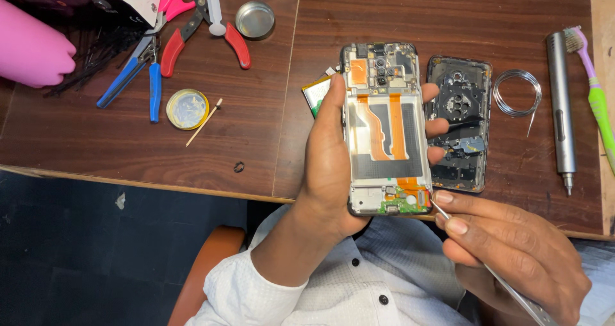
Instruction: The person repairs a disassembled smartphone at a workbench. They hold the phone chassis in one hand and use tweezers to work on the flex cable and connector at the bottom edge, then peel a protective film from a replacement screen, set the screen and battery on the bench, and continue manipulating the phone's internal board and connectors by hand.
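While my left hand (333, 172) clamps around the opened phone (386, 130), thumb along its left edge and fingertips curled over its right edge, my right hand (512, 249) pinches shut on a pair of metal tweezers (496, 281), whose tip touches the phone's lower right corner by the green board. The phone is held above the table edge (128, 178), its long axis running away from me, camera end far, charging end near my chest, innards facing up with orange flex strips down the middle. Just right of my gripping fingertips lies the dark back cover (471, 140), parallel to the phone. Beyond that, a wire coil (517, 92), a grey electric screwdriver (560, 108) and a green toothbrush (596, 101). Far left of my grip: a round yellow-rimmed tin (187, 108), blue-handled pliers (138, 76) and red-handled cutters (205, 34).
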Demonstrator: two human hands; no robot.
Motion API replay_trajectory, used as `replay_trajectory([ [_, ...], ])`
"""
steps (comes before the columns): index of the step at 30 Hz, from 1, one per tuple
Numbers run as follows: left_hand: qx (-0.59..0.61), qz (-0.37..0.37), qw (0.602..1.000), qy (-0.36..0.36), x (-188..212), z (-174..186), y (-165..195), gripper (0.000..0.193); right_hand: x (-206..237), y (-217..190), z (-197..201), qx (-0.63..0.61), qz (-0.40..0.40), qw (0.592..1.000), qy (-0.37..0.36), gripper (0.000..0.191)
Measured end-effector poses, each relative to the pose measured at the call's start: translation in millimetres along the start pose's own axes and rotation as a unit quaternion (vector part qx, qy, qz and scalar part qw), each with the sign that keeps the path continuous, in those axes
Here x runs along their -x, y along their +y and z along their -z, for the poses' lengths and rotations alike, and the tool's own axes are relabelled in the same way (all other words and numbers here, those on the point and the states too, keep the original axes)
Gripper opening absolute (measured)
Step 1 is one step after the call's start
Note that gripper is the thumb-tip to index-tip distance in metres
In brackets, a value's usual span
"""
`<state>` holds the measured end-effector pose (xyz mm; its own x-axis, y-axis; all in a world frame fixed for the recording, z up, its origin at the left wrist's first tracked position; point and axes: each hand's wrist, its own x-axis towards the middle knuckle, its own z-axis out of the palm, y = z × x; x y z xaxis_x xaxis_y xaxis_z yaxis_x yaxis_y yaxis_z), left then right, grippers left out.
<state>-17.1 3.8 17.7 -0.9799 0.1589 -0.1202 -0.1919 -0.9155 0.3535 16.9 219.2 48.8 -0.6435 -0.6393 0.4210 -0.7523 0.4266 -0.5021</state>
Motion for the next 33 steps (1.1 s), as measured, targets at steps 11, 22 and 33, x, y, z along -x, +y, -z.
replay_trajectory([
  [11, 0.041, 0.002, 0.999, -0.015, 0.2, 2.4, 7.3, 0.079, -34.5, 5.6, 11.0, -0.093, 0.04, 0.994, -0.04, 0.029],
  [22, 0.067, 0.012, 0.995, -0.077, 1.6, 7.0, 4.9, 0.077, -16.3, 4.3, -1.6, -0.062, -0.021, 0.997, 0.046, 0.015],
  [33, -0.048, 0.023, 0.997, -0.052, -3.4, 0.5, 4.9, 0.071, -11.5, -4.2, -0.1, -0.063, -0.09, 0.994, -0.004, 0.013],
])
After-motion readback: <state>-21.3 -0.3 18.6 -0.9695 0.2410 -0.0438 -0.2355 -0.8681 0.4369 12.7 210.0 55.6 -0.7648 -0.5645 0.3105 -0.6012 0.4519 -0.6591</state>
